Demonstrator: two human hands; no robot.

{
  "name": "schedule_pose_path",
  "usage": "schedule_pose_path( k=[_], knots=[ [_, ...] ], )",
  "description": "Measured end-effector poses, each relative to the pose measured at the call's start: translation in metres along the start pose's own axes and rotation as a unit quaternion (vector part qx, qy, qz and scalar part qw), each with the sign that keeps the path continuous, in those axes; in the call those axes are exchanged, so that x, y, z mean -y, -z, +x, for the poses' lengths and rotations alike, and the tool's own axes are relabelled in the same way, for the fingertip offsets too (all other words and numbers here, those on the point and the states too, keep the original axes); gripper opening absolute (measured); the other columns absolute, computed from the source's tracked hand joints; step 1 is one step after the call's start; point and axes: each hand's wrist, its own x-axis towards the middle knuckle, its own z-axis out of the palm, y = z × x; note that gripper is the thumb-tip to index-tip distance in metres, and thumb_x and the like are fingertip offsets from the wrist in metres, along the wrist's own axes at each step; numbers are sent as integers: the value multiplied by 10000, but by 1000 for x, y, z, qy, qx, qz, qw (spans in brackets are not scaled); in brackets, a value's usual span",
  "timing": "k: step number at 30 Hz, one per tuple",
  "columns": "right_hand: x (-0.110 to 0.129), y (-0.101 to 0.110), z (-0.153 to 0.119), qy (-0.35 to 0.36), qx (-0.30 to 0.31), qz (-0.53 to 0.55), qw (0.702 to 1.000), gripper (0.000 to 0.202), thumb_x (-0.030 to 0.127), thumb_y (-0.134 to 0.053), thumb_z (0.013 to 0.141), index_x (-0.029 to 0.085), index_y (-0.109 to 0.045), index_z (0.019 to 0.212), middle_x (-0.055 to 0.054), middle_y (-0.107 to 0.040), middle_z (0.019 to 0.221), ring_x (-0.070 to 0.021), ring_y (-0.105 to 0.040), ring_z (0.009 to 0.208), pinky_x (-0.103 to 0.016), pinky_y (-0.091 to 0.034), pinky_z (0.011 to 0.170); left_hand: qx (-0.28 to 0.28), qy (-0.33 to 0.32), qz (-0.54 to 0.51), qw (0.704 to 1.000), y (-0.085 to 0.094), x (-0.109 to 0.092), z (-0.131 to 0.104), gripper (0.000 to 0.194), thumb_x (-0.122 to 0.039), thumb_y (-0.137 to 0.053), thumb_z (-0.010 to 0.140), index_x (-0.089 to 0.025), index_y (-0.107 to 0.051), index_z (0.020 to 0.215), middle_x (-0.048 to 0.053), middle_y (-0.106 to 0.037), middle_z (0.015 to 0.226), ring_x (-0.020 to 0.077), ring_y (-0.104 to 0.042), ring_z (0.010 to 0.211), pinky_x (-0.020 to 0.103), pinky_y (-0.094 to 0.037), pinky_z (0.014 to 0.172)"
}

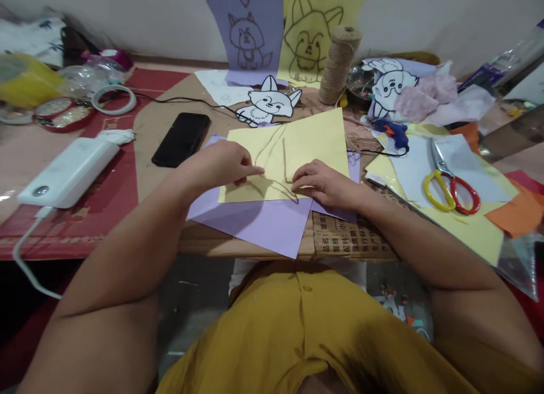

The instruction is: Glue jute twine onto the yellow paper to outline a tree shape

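A sheet of yellow paper [317, 136] lies on purple paper [272, 227] in front of me. Thin brown twine [284, 159] runs over the yellow sheet in bent lines, with a loose bend near its lower edge. My left hand [227, 162] rests on the sheet's left side, index finger stretched out and the other fingers curled; a strand leads toward them, but what they hold is hidden. On the right, my right hand [321, 183] has its fingertips pinched together on the twine near a corner of its line.
Behind the sheet are a cut-out fox drawing [270, 104], a twine spool [339, 65] and two drawings on the wall. A black phone [182, 139] and white power bank [70, 172] lie left. Scissors [448, 184] and a blue glue gun [391, 132] lie right.
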Motion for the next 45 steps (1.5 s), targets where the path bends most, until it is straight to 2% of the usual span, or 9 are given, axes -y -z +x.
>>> schedule_pose_path(
  k=[2, 4, 5, 7, 11, 17, 24, 31, 45],
  knots=[
    [2, -1, -1, -4, -5, 0, 1000, 261, 339, -568, 1081, 291, -823, 1109, -117, -756, 1244, -292, -657, 1165, -548, -510, 1082, -174, -26, 41, 984, -1, -8, -9, 292, -478, -833, 845, -213, -757, 750, 61, -692, 695, 244, -664, 737, 352, -524, 756],
    [3, -2, -1, -10, -8, -3, 1000, 258, 328, -565, 1083, 290, -817, 1119, -114, -750, 1243, -292, -645, 1164, -550, -505, 1084, -237, -82, 24, 968, -6, -22, -17, 221, -417, -773, 921, -206, -795, 982, 94, -766, 991, 252, -693, 900, 374, -532, 869],
    [3, -2, -2, -13, -9, -6, 1000, 249, 321, -571, 1079, 293, -814, 1120, -111, -748, 1246, -292, -641, 1166, -553, -502, 1086, -214, -131, 2, 968, -10, -29, -20, 217, -399, -755, 941, -206, -796, 1033, 98, -771, 1094, 249, -701, 955, 375, -532, 912],
    [3, -3, -2, -16, -9, -10, 1000, 228, 308, -586, 1068, 299, -808, 1119, -106, -744, 1259, -294, -633, 1186, -556, -496, 1090, -97, -222, -38, 970, -19, -42, -24, 219, -401, -761, 946, -226, -800, 1072, 80, -777, 1175, 259, -707, 1079, 373, -526, 985],
    [3, -1, -2, -24, -5, -5, 1000, 218, 332, -586, 1070, 292, -793, 1127, -101, -741, 1258, -290, -629, 1221, -541, -472, 1116, 5, -227, -12, 974, -37, -51, -26, 187, -380, -789, 935, -238, -830, 1050, 67, -795, 1059, 272, -693, 1054, 369, -512, 935],
    [6, 2, -1, -36, -9, 15, 999, 170, 282, -578, 1057, 266, -746, 1074, -100, -758, 1189, -295, -643, 1168, -527, -475, 1081, 14, -236, 53, 970, -40, -46, -31, 213, -294, -653, 1033, -240, -857, 1002, 52, -811, 979, 228, -706, 940, 320, -481, 828],
    [4, -2, -3, -47, -37, 19, 998, 132, 245, -612, 1031, 244, -702, 1127, -98, -754, 1165, -284, -645, 1130, -503, -491, 1050, 14, -250, 20, 968, -33, -43, -32, 149, -182, -690, 973, -174, -838, 959, 47, -792, 903, 154, -701, 781, 259, -472, 735],
    [6, -1, -3, -43, -35, 9, 998, 196, 225, -624, 1040, 261, -727, 1203, -91, -766, 1201, -277, -648, 1175, -508, -496, 1072, 51, -232, 65, 969, -34, -45, -31, 236, -243, -635, 1047, -191, -864, 1064, 56, -814, 984, 181, -721, 858, 286, -474, 782],
    [3, -6, -7, -3, -45, 1, 999, 245, 250, -618, 1056, 284, -790, 1227, -108, -743, 1238, -278, -633, 1155, -524, -496, 1048, 20, -208, 93, 973, -42, -45, -27, 198, -176, -622, 1016, -131, -815, 1010, 77, -753, 947, 208, -691, 883, 313, -478, 811]
  ],
)
